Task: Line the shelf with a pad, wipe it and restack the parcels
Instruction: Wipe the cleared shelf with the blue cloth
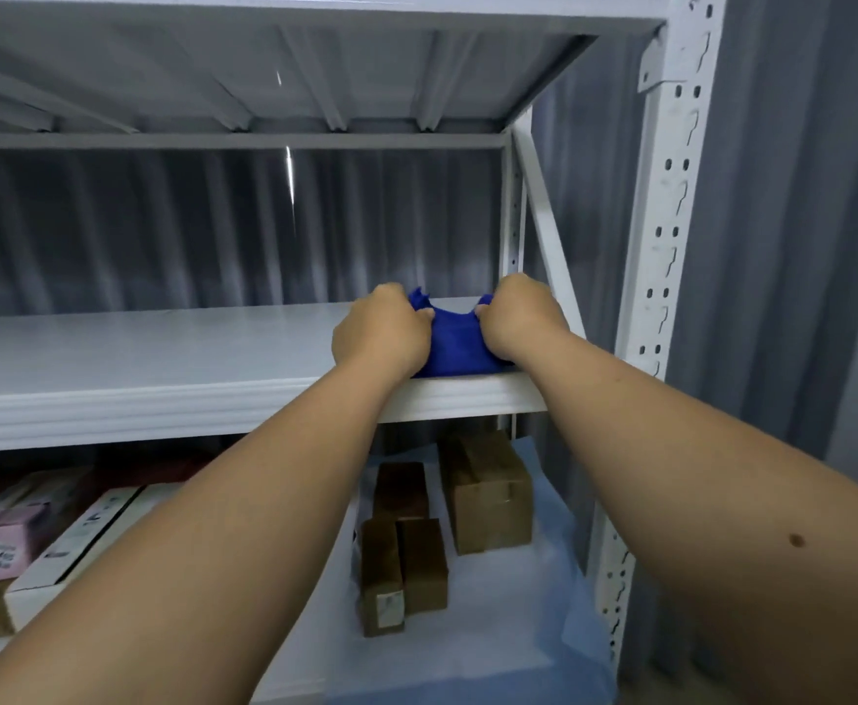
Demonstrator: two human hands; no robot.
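Note:
A dark blue cloth (455,348) lies bunched at the right end of a white metal shelf (137,348), near its front edge. My left hand (381,330) grips the cloth's left side and my right hand (521,318) grips its right side, both fists closed on the fabric. On the shelf below, a pale blue pad (534,602) is spread out, with three brown cardboard parcels (488,493) standing on it.
White and pink boxes (25,541) lie on the lower shelf at the left. The rack's perforated white upright (666,236) and a diagonal brace (544,221) stand at the right. Another shelf (264,68) is overhead. A grey corrugated wall is behind.

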